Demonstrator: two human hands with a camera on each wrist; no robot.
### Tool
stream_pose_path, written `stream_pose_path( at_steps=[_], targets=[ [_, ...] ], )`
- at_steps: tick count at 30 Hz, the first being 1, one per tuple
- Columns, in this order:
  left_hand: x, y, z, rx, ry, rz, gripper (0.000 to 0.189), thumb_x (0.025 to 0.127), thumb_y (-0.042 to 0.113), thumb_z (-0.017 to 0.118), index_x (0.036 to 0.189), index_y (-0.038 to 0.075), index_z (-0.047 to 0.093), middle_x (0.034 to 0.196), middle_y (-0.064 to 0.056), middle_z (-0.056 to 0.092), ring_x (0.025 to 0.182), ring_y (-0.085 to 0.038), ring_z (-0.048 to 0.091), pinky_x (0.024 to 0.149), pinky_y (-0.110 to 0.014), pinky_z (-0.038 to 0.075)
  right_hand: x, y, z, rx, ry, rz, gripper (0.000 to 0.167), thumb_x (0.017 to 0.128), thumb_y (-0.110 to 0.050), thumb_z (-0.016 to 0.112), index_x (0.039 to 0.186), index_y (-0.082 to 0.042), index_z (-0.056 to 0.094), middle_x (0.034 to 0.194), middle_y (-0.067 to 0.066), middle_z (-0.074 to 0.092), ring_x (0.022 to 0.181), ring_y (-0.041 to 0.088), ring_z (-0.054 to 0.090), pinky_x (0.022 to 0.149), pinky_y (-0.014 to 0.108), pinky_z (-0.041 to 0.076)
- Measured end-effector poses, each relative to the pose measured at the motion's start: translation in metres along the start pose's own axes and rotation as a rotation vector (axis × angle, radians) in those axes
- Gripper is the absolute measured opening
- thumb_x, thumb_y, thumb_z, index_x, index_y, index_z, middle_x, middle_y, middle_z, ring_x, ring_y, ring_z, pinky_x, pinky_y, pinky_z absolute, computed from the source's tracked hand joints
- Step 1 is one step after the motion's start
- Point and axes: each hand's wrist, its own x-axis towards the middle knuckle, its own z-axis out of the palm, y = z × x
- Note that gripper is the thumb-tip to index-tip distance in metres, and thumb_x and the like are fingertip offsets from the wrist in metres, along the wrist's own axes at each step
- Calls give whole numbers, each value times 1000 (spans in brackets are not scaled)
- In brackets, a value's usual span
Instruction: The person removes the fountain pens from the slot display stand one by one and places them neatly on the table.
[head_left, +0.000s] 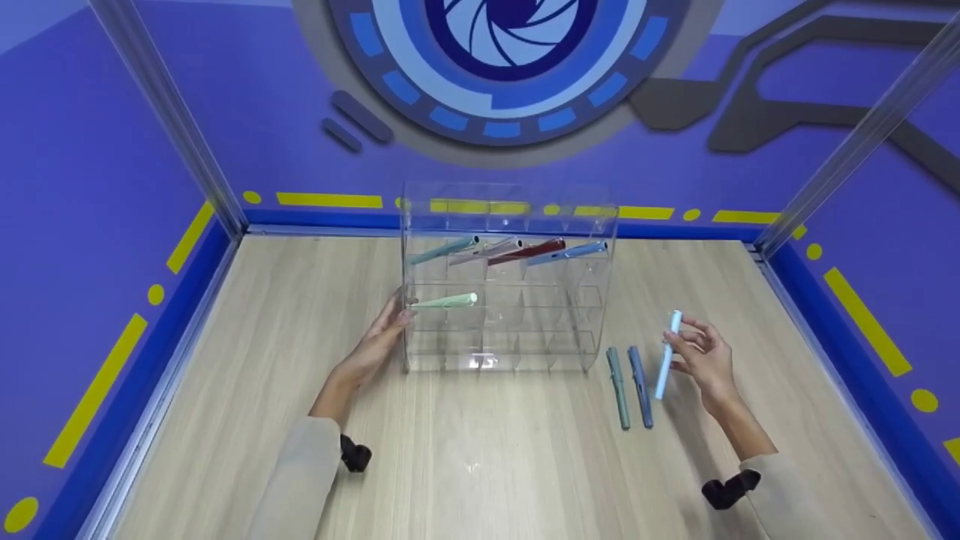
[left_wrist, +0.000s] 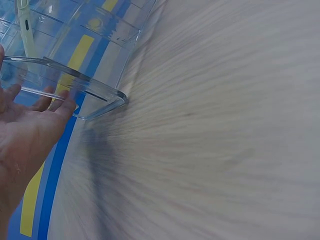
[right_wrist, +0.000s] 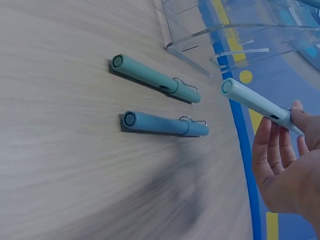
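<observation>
A clear acrylic pen rack (head_left: 502, 319) with rows of compartments stands at the middle of the table. My left hand (head_left: 379, 341) holds its left side wall; the left wrist view shows the fingers at the clear edge (left_wrist: 70, 75). Between the thumb and fingers of my right hand (head_left: 705, 360), a light blue pen (head_left: 667, 354) is pinched above the table, right of the rack. Beside it lie a green pen (head_left: 618, 388) and a dark blue pen (head_left: 640, 387). A pale green pen (head_left: 446, 301) rests in the rack's middle left compartment.
Higher in the rack lie a teal pen (head_left: 444, 249), a pale pink pen (head_left: 487, 251), a dark red pen (head_left: 527, 252) and a blue pen (head_left: 568, 253). Behind the wooden table (head_left: 465, 465) rises a purple-blue printed wall (head_left: 247, 112), with metal posts at the corners.
</observation>
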Motion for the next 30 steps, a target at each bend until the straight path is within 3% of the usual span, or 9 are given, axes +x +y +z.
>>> stream_pose_path(
  at_steps=[8,21,24,30],
  targets=[
    [3,-3,-1,-8,-18,19,76,107,53,42,165,32,-2,174,-3,-10,162,-28,-7,132,-51,-2,4,11,-8,-48,25,24,52,98,-16,70,143,-1,49,88,-18,72,80,3,72,66,20,61],
    [0,0,0,-18,-10,24,74,108,51,43,166,32,1,174,-3,-9,162,-28,-4,132,-50,-1,2,26,-15,-249,39,-18,54,96,-24,73,141,1,58,88,-22,68,78,-3,68,67,17,60],
    [0,-1,-1,-9,-13,21,73,108,51,42,166,31,0,174,-4,-10,162,-29,-1,132,-50,-2,1,33,-15,-307,35,-57,50,96,-23,74,138,1,61,92,-16,70,79,-2,66,67,17,60],
    [1,-2,-1,-19,-29,38,72,109,50,41,166,32,0,175,-4,-5,162,-29,5,133,-48,-1,-2,47,-14,-431,-3,-106,43,97,-18,73,134,1,64,105,13,72,79,2,66,65,18,60]
  ],
)
